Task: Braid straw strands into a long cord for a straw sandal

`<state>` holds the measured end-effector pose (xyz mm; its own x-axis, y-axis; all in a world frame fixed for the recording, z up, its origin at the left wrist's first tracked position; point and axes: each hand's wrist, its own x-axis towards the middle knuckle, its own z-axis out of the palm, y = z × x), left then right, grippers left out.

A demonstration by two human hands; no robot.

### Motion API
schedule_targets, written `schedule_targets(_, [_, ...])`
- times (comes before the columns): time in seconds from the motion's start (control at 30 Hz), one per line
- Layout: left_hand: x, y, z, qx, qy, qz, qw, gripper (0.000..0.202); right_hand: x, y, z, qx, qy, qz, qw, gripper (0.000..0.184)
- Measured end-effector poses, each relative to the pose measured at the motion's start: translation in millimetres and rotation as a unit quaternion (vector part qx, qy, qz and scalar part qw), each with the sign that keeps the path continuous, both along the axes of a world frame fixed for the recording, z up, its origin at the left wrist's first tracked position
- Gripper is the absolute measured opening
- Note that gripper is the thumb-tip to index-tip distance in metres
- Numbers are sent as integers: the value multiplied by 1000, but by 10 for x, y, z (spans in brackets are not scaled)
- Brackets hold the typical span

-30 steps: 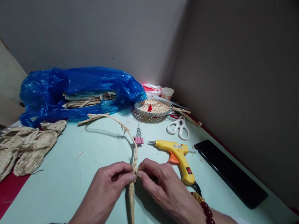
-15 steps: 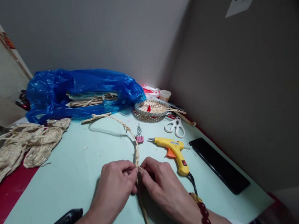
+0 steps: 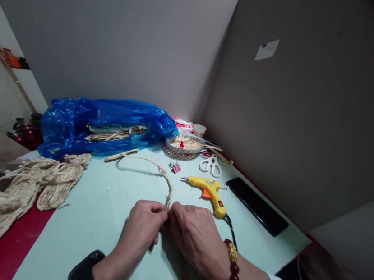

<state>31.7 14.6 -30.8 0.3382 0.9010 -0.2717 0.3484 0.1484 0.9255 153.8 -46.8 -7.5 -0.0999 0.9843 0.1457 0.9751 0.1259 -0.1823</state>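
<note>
A braided straw cord (image 3: 156,165) curves across the pale green table (image 3: 91,224) from the blue bag towards me. My left hand (image 3: 142,226) and my right hand (image 3: 195,239) meet at its near end, fingers pinched shut on the braid where it turns into loose strands. The loose strands run under my right hand and off the bottom edge. I wear a black band on the left wrist and a dark red bead bracelet on the right.
A yellow glue gun (image 3: 208,191) lies just right of my hands, with a black phone (image 3: 256,205) beyond it. White scissors (image 3: 211,165), a pink binder clip (image 3: 176,167), a small woven basket (image 3: 183,145), a blue plastic bag (image 3: 103,123) and straw bundles (image 3: 32,184) lie farther off.
The view has tilted up and pulled back, so the table items sit farther away. My hands have closed in tighter together on the braid.
</note>
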Motion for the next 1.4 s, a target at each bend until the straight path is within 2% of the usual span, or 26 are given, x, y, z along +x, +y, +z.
schedule_targets(0.27, [33, 71, -3, -40, -64, -17, 997, 27, 88, 64, -106, 12, 80, 12, 997, 16])
schedule_targets(0.37, [45, 108, -3, -42, -68, -10, 997, 26, 123, 111, -77, 21, 132, 23, 991, 18])
schedule_targets(0.47, [50, 127, 21, -36, -66, -2, 997, 25, 190, 165, 0, 13, 190, 4, 982, 22])
schedule_targets(0.53, [59, 115, 51, -26, -65, 3, 998, 25, 238, 197, 57, -6, 239, -10, 971, 26])
schedule_targets(0.63, [90, 61, 90, 4, -59, 14, 998, 21, 266, 228, 116, -60, 342, -23, 938, 28])
schedule_targets(0.7, [113, 20, 96, 23, -52, 28, 998, 19, 250, 230, 122, -87, 398, -30, 913, 29])
schedule_targets(0.77, [123, -7, 84, 32, -51, 45, 997, 17, 218, 215, 100, -90, 422, -21, 902, 30])
schedule_targets(0.83, [119, -13, 72, 18, -62, 57, 996, 17, 189, 191, 56, -69, 395, -8, 916, 29])
schedule_targets(0.93, [107, 1, 91, -43, -93, 69, 992, 19, 169, 161, -18, -26, 286, 9, 958, 25])
schedule_targets(1.03, [102, 15, 143, -74, -116, 64, 988, 21, 154, 153, -69, 6, 195, 29, 980, 18])
schedule_targets(1.13, [91, 27, 168, -63, -124, 54, 989, 27, 130, 162, -91, 40, 144, 33, 988, 13])
schedule_targets(1.23, [74, 47, 143, -85, -140, 61, 985, 30, 112, 185, -103, 85, 114, 49, 989, 11])
schedule_targets(1.4, [72, 84, 73, -94, -149, 89, 980, 30, 66, 219, -164, 210, 20, 105, 972, 8])
